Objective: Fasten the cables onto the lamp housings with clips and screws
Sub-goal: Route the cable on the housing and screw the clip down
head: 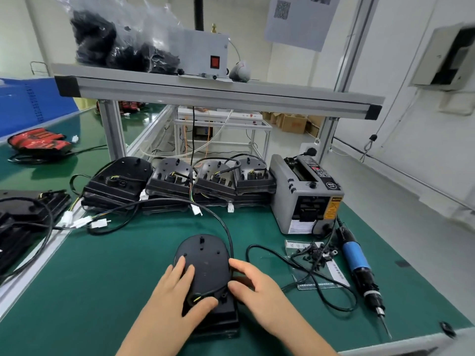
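**Lamp housing held at centre of bench**

The lamp housing (205,273) lies rear face up on the green mat (102,291), directly in front of the person. Its black cable (211,292) crosses the near end of the rear face and loops away past the right rim.

The left hand (177,291) lies flat on the housing's left side: fingers nearly straight on the domed face, thumb pressing down at the cable entry. The right hand (257,286) grips the right rim, forefinger curved along the edge, thumb on the face beside the cable.

Right of the housing lie loose black clips (316,253) on a clear bag, then an electric screwdriver (359,268). Behind the housing stands a row of further housings (180,181); behind and to its right stands a tape dispenser (305,194).
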